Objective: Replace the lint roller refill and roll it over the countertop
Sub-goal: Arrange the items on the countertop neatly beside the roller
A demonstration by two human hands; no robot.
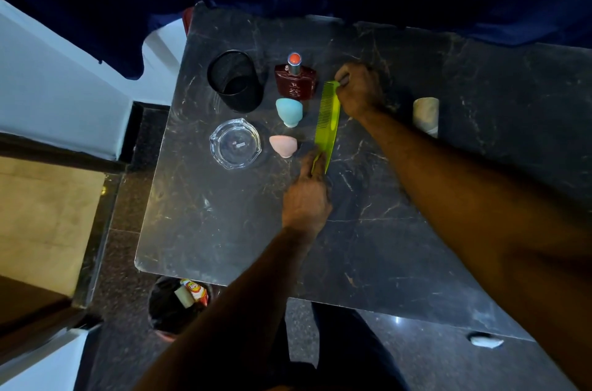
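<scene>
A long lime-green comb [327, 121] lies lengthwise on the dark marble countertop [400, 198]. My left hand [307, 198] pinches its near end, and my right hand [360, 91] grips its far end. A whitish lint roller roll [425, 115] lies on the countertop to the right of my right forearm, touched by neither hand. Its handle is not visible.
Left of the comb stand a red perfume bottle [296, 78], a blue sponge [289, 110], a pink sponge [283, 144], a glass ashtray [235, 143] and a black mesh cup [235, 80]. A bin [174, 305] with trash sits on the floor below the counter's near edge.
</scene>
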